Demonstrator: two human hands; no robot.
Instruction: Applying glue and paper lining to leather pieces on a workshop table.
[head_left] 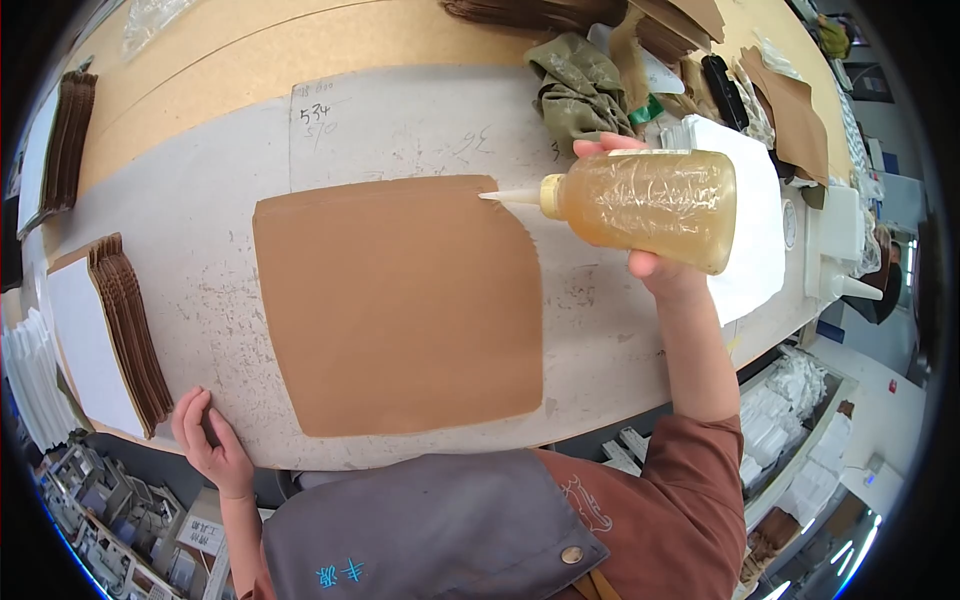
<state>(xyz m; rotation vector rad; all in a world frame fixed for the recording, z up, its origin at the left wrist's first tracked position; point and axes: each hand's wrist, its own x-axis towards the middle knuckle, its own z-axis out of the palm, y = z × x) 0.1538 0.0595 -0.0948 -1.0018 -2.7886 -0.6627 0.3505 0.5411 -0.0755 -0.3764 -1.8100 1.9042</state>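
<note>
A flat brown piece (pixel 400 310), cut like a leather or fabric panel, lies in front of me on the grey work surface (pixel 220 270). My right hand (pixel 655 265) is wrapped round a squeeze bottle (pixel 650 200) of yellowish liquid, tipped on its side. Its pale, pointed nozzle reaches over the panel's upper right corner; whether the tip touches cannot be told. My left hand (pixel 212 445) rests at the table's near edge, left of the panel, with fingers slightly bent, thumb apart and nothing in it.
Stacks of brown pieces (pixel 130 330) stand at the left. White sheets (pixel 745 220) lie beneath and beyond the bottle. A crumpled olive cloth (pixel 578 85) and brown scraps (pixel 785 110) crowd the far right. A white nozzled container (pixel 840 235) sits at the right edge.
</note>
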